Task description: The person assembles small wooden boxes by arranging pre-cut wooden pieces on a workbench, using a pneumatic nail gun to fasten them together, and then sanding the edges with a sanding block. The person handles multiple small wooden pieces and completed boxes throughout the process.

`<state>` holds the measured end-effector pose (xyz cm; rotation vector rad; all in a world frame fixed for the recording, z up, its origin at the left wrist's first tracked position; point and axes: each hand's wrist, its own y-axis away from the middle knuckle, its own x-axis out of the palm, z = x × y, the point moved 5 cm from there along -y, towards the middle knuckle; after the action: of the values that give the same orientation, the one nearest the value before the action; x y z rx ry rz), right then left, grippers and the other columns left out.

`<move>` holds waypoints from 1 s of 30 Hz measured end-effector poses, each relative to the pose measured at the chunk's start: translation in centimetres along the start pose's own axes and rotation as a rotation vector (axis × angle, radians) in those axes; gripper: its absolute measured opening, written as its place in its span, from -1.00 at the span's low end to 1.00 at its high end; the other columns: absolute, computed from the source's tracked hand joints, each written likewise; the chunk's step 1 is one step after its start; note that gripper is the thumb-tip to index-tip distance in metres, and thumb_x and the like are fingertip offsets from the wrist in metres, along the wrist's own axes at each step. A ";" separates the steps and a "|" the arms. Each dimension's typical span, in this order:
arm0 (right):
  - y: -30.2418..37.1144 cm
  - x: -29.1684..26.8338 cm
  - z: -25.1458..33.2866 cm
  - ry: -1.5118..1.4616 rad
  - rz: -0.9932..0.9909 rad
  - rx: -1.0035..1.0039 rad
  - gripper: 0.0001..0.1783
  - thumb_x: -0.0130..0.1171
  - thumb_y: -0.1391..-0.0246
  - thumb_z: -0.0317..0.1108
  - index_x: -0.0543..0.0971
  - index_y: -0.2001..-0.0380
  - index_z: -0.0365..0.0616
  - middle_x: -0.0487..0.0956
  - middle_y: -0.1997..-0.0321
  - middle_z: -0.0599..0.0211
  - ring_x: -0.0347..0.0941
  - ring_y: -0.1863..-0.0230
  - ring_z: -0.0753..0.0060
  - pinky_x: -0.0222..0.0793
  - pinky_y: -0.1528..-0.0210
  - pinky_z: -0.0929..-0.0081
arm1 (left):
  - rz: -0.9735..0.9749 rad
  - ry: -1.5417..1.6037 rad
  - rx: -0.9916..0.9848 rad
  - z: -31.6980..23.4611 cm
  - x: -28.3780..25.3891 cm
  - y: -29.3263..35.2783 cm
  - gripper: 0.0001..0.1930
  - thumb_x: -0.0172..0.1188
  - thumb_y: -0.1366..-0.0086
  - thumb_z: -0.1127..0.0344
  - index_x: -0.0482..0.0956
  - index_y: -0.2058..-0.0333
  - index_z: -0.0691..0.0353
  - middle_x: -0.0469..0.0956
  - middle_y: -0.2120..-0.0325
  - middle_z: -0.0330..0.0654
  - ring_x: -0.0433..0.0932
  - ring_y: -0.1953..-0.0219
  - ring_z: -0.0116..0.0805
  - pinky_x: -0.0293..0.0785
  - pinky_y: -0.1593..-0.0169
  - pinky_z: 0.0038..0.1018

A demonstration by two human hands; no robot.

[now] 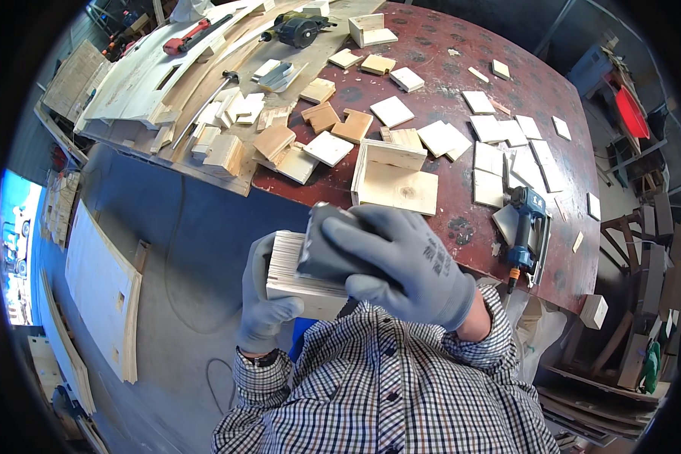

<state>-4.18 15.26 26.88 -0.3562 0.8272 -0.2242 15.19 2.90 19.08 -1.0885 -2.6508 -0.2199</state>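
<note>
In front of my chest, my gloved left hand (259, 314) is closed around a pale block of plywood (299, 293) with fine layered lines on its upper face. My right hand (412, 257), also in a grey glove, grips a dark grey sanding block (327, 248). The sanding block is tilted and lies against the plywood's upper face, covering part of it. Just beyond my right hand, an open wooden corner piece (401, 185) made of joined boards stands at the edge of the red table (461, 234).
Several small square wood pieces (392, 111) lie scattered over the table. A blue nail gun (523, 234) rests at the right, near the table edge. Farther off are a dark green power tool (299, 32), a red tool (188, 38) and a hammer (230, 76). Large panels (102, 284) lean at left.
</note>
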 end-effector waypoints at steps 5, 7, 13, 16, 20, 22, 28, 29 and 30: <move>1.2 1.6 -2.9 0.136 0.061 0.097 -0.31 0.10 -0.40 0.17 0.45 -0.44 0.07 0.50 -0.17 -0.06 0.50 -0.06 -0.08 0.39 -0.18 0.03 | 0.013 -0.025 0.005 -0.3 0.1 0.0 0.19 0.76 0.21 -0.07 0.31 -0.32 0.36 0.49 -0.15 -0.04 0.54 -0.21 -0.23 0.52 -0.30 -0.27; 1.8 1.2 -6.6 0.102 0.090 0.370 -0.31 0.09 -0.40 0.16 0.47 -0.41 0.00 0.53 -0.14 -0.10 0.51 -0.06 -0.14 0.42 -0.19 0.00 | 0.029 0.017 0.007 0.6 -0.5 0.3 0.18 0.76 0.20 -0.02 0.29 -0.33 0.36 0.49 -0.16 -0.04 0.53 -0.23 -0.22 0.51 -0.31 -0.26; -0.7 -0.4 0.8 0.077 -0.081 -0.069 -0.30 0.16 -0.34 0.08 0.42 -0.45 0.09 0.46 -0.24 -0.08 0.49 -0.12 -0.07 0.40 -0.18 -0.01 | 0.022 -0.093 0.006 0.1 1.3 -0.1 0.20 0.81 0.21 -0.02 0.28 -0.33 0.33 0.49 -0.17 -0.07 0.54 -0.21 -0.23 0.53 -0.28 -0.25; -0.9 1.4 2.4 0.172 0.068 -0.100 -0.17 0.24 -0.17 0.03 0.33 -0.51 0.24 0.42 -0.29 -0.01 0.50 -0.12 -0.02 0.41 -0.14 -0.03 | 0.038 -0.225 0.091 1.1 0.7 0.2 0.23 0.79 0.19 -0.15 0.27 -0.33 0.34 0.47 -0.15 -0.07 0.55 -0.15 -0.26 0.56 -0.22 -0.29; 0.7 2.1 -5.0 0.167 -0.066 0.218 -0.35 0.14 -0.37 0.04 0.43 -0.43 0.07 0.50 -0.22 -0.09 0.51 -0.09 -0.08 0.41 -0.14 -0.02 | 0.128 -0.408 0.223 -0.4 1.2 0.6 0.23 0.75 0.19 -0.25 0.33 -0.31 0.39 0.43 -0.11 -0.07 0.51 -0.16 -0.23 0.49 -0.25 -0.30; 1.2 1.5 -6.6 0.200 -0.076 0.303 -0.34 0.09 -0.41 0.09 0.45 -0.41 -0.03 0.51 -0.21 -0.09 0.51 -0.07 -0.07 0.38 -0.17 0.01 | 0.162 -0.580 0.327 -1.0 1.4 0.7 0.22 0.75 0.18 -0.25 0.33 -0.31 0.39 0.43 -0.12 -0.06 0.51 -0.16 -0.22 0.50 -0.23 -0.30; -1.2 1.9 1.6 0.134 -0.095 -0.044 -0.34 0.06 -0.37 0.12 0.42 -0.44 0.13 0.39 -0.33 -0.15 0.45 -0.12 -0.17 0.34 -0.21 -0.04 | 0.088 -0.728 0.361 -2.3 3.5 0.9 0.08 0.76 0.09 -0.02 0.34 -0.32 0.33 0.55 -0.12 0.01 0.65 -0.10 -0.05 0.61 -0.12 -0.15; -0.9 2.3 0.9 0.122 -0.127 -0.035 -0.33 0.07 -0.38 0.12 0.42 -0.44 0.11 0.39 -0.33 -0.15 0.45 -0.13 -0.18 0.34 -0.21 -0.05 | 0.087 -0.754 0.408 -2.4 3.4 0.7 0.12 0.76 0.10 -0.09 0.33 -0.32 0.36 0.51 -0.14 0.02 0.61 -0.10 -0.10 0.60 -0.13 -0.19; -0.5 2.5 0.0 0.121 -0.134 0.012 -0.32 0.08 -0.37 0.12 0.42 -0.44 0.08 0.38 -0.34 -0.15 0.45 -0.14 -0.19 0.35 -0.21 -0.07 | 0.060 -0.806 0.514 -2.4 3.0 0.7 0.13 0.70 0.06 -0.20 0.33 -0.31 0.37 0.49 -0.10 -0.01 0.58 -0.09 -0.14 0.56 -0.14 -0.23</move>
<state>-2.54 14.03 25.40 -0.3900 0.9216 -0.3787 14.05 4.79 22.33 -1.2319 -3.0127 1.0653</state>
